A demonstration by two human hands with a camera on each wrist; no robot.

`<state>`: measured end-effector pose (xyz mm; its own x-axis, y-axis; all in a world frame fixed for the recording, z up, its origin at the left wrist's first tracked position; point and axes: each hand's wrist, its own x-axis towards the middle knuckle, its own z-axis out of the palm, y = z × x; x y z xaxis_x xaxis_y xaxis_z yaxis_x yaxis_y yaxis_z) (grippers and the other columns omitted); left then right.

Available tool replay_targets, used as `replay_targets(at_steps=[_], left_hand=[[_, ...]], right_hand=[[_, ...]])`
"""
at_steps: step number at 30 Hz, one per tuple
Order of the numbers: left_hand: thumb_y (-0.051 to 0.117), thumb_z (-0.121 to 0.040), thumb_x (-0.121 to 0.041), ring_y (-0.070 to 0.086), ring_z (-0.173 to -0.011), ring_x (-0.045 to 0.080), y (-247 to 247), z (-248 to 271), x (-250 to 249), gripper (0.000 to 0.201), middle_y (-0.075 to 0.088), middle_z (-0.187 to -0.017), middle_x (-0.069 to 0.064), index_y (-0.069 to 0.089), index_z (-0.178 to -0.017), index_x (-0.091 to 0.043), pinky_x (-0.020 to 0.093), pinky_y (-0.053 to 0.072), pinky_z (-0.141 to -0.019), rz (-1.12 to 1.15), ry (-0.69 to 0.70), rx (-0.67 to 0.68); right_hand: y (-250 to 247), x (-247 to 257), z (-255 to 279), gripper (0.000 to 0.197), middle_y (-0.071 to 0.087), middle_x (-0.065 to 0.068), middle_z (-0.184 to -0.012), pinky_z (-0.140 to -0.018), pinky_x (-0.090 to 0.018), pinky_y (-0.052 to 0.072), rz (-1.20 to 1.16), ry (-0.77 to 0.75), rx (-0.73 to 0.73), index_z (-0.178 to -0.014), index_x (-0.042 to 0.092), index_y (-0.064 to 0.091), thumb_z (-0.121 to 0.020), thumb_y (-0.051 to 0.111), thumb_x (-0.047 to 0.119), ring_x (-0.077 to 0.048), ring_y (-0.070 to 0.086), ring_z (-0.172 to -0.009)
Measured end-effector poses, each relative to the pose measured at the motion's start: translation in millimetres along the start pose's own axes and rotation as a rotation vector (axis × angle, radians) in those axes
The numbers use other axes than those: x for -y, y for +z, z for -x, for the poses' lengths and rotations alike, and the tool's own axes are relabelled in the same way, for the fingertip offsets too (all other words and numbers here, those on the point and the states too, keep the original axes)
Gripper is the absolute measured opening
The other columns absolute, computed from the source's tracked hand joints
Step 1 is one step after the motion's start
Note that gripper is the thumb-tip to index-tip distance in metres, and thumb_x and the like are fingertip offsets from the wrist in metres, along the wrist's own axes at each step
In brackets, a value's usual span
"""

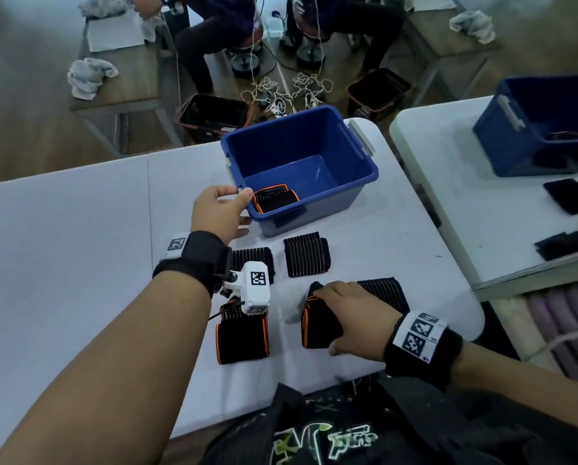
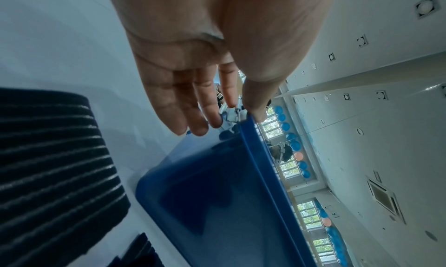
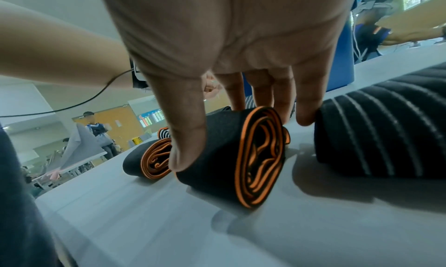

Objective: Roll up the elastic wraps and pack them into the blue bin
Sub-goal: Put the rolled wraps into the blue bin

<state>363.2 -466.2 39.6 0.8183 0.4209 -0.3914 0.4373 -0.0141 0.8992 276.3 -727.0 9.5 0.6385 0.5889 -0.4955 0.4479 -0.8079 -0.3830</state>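
Your right hand (image 1: 351, 317) curls around a soft, springy rolled wrap (image 3: 241, 156) at five o'clock on the tabletop (image 1: 63, 246); squeeze its sides. Your left hand (image 1: 218, 209) pinches the blue bin's (image 1: 348, 182) nine o'clock rim.

Cool, even overhead light, a bluish cast. Soft shadows pool under the rolled wrap (image 3: 231, 156) on the white table (image 1: 63, 250). Edges bend wide-angle; far floor smears; palms close to lenses blur.
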Motion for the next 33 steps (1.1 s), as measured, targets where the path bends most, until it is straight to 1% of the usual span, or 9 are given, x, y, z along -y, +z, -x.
replay_targets(at_steps=[3, 6, 13, 19, 22, 26, 28, 30, 33], left_hand=[[0.07, -0.094, -0.032, 0.07, -0.074, 0.025, -1.3, 1.7, -1.1, 0.027, 0.072, -0.109, 0.014, 0.058, -0.112, -0.015, 0.047, 0.063, -0.075, -0.001, -0.008, 0.004], [0.07, -0.094, -0.03, 0.07, -0.075, 0.025, -4.9, 3.6, -1.7, 0.023, 0.072, -0.108, 0.014, 0.058, -0.109, -0.017, 0.047, 0.063, -0.076, 0.001, -0.026, 0.002], [0.069, -0.095, -0.022, 0.069, -0.074, 0.03, -7.4, 3.9, -3.2, 0.022, 0.072, -0.108, 0.02, 0.055, -0.108, -0.012, 0.041, 0.064, -0.07, 0.055, -0.057, 0.013], [0.069, -0.095, -0.022, 0.069, -0.069, 0.029, -3.1, 5.0, -3.4, 0.021, 0.07, -0.11, 0.021, 0.056, -0.107, -0.011, 0.042, 0.064, -0.07, 0.057, -0.027, -0.009], [0.069, -0.095, -0.021, 0.068, -0.069, 0.029, -0.4, 4.6, -3.8, 0.022, 0.069, -0.111, 0.024, 0.055, -0.108, -0.01, 0.045, 0.064, -0.071, 0.058, -0.015, -0.011], [0.069, -0.095, -0.02, 0.068, -0.069, 0.031, 2.2, 3.9, -4.4, 0.023, 0.069, -0.111, 0.026, 0.055, -0.109, -0.008, 0.045, 0.064, -0.07, 0.076, -0.01, -0.001], [0.069, -0.095, -0.019, 0.069, -0.071, 0.032, 2.5, 2.3, -4.3, 0.026, 0.069, -0.111, 0.026, 0.055, -0.112, -0.005, 0.045, 0.064, -0.069, 0.083, -0.01, 0.0], [0.07, -0.094, -0.018, 0.07, -0.073, 0.032, 1.6, 0.4, -4.6, 0.026, 0.069, -0.11, 0.025, 0.055, -0.111, -0.006, 0.046, 0.064, -0.071, 0.091, -0.011, 0.002], [0.071, -0.093, -0.016, 0.069, -0.072, 0.031, -0.4, -2.4, -3.3, 0.023, 0.07, -0.104, 0.023, 0.055, -0.107, -0.007, 0.044, 0.064, -0.07, 0.112, -0.021, 0.018]], right_hand=[[1.8, 0.0, -8.6, 0.086, 0.048, -0.001, -0.136, -0.108, -0.035, 0.038, 0.064, -0.007, 0.002, -0.145, 0.022, 0.04, -0.072, 0.08, 0.043, -0.022, 0.039, -0.128], [-0.5, 1.4, -15.4, 0.075, 0.052, 0.001, -0.124, -0.1, -0.036, 0.045, 0.02, -0.001, 0.041, -0.139, 0.024, 0.045, -0.073, 0.077, 0.039, -0.021, 0.048, -0.117], [-5.6, 1.4, -24.4, 0.066, 0.056, 0.002, -0.122, -0.094, -0.033, 0.048, 0.005, 0.008, 0.052, -0.135, 0.025, 0.047, -0.074, 0.074, 0.031, -0.019, 0.053, -0.111], [-7.3, 4.2, -30.6, 0.063, 0.057, 0.001, -0.117, -0.089, -0.037, 0.051, 0.012, 0.031, 0.068, -0.127, 0.023, 0.048, -0.07, 0.075, 0.031, -0.021, 0.057, -0.105], [-7.7, 7.2, -33.0, 0.059, 0.057, 0.001, -0.113, -0.084, -0.036, 0.052, 0.011, 0.043, 0.086, -0.122, 0.022, 0.048, -0.071, 0.076, 0.031, -0.021, 0.058, -0.099], [-10.2, 10.1, -34.0, 0.05, 0.058, 0.002, -0.105, -0.078, -0.035, 0.053, -0.029, 0.036, 0.106, -0.111, 0.026, 0.047, -0.071, 0.076, 0.031, -0.019, 0.057, -0.09], [-15.9, 11.1, -32.3, 0.046, 0.059, 0.004, -0.101, -0.074, -0.033, 0.053, -0.076, 0.026, 0.092, -0.107, 0.029, 0.049, -0.069, 0.076, 0.032, -0.017, 0.057, -0.087], [-29.0, 13.8, -29.0, 0.043, 0.061, 0.007, -0.096, -0.07, -0.029, 0.052, -0.139, 0.005, 0.06, -0.102, 0.031, 0.052, -0.068, 0.078, 0.032, -0.014, 0.059, -0.084], [-67.8, 23.3, -22.8, 0.038, 0.065, 0.009, -0.087, -0.067, -0.026, 0.052, -0.222, -0.045, 0.007, -0.099, 0.03, 0.059, -0.066, 0.078, 0.024, -0.009, 0.06, -0.078]])
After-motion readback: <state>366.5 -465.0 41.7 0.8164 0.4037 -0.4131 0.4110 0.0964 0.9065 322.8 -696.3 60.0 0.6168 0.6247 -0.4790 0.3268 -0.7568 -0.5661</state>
